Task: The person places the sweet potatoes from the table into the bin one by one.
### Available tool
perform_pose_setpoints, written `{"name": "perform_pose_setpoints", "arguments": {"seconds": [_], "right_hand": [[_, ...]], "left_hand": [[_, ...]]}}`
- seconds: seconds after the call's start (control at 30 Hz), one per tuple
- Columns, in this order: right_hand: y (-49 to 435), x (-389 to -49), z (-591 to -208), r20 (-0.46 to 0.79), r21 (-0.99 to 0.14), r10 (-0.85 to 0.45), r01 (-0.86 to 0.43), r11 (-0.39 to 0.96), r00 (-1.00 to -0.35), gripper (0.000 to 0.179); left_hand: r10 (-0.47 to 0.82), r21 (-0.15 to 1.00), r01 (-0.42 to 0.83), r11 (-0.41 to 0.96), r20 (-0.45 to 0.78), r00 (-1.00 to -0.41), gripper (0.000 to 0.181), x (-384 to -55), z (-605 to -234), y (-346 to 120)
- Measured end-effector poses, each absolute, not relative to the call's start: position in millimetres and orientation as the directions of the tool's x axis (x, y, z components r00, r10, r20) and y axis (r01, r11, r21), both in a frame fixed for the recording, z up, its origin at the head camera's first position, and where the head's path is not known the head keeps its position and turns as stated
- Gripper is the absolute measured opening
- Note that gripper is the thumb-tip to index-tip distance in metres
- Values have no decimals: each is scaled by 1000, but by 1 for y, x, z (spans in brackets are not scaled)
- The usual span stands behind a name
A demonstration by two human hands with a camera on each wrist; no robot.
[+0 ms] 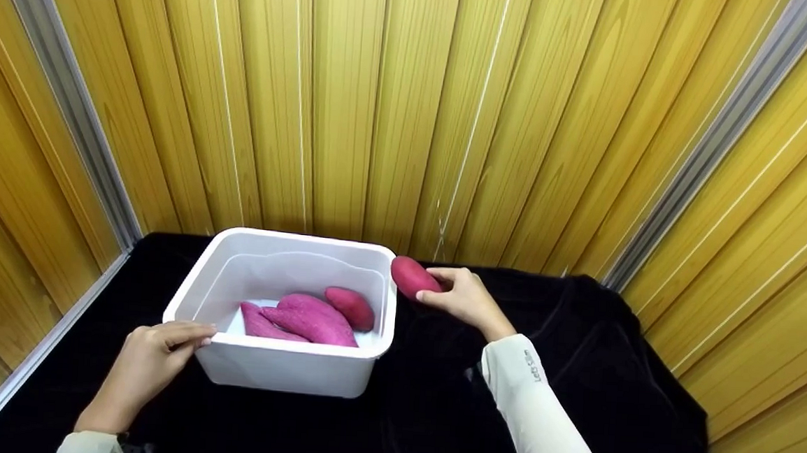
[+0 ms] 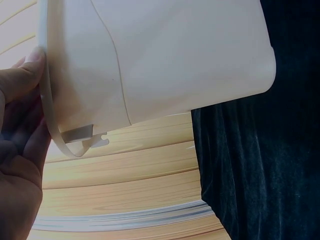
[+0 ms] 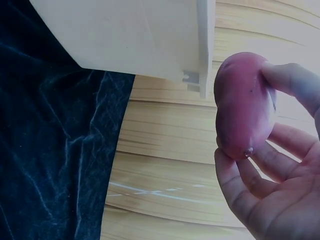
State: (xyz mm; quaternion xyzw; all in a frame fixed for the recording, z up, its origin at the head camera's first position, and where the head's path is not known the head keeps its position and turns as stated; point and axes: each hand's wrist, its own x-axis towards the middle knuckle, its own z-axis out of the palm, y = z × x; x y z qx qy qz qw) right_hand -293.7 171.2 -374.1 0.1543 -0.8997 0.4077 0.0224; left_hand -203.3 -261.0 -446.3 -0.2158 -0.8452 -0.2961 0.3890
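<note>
A white plastic bin [image 1: 286,366] stands on a black cloth. Two purple sweet potatoes [image 1: 314,318] lie inside it, beside a smaller red sweet potato [image 1: 351,309]. At the bin's near left corner, my left hand [image 1: 150,358] grips the rim [image 2: 47,100] between thumb and fingers. My right hand [image 1: 465,300] holds another red sweet potato [image 1: 413,277] between thumb and fingertips, just right of the bin's right rim. In the right wrist view, this sweet potato [image 3: 244,107] is smooth, with a small dark nub at one end.
Black cloth [image 1: 554,397] covers the table and hangs in folds on the right. Yellow wood-patterned panels [image 1: 410,115] rise behind and at both sides, with grey metal strips [image 1: 702,147] at the corners.
</note>
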Motion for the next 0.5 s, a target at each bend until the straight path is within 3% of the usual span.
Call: {"name": "perform_pose_setpoints", "arguments": {"seconds": [0.5], "right_hand": [[146,-294,-365,154,-728,-298,-312,610,-942,46]], "left_hand": [[135,324,590,740,788,-601,31,-204,-447,-261]]}}
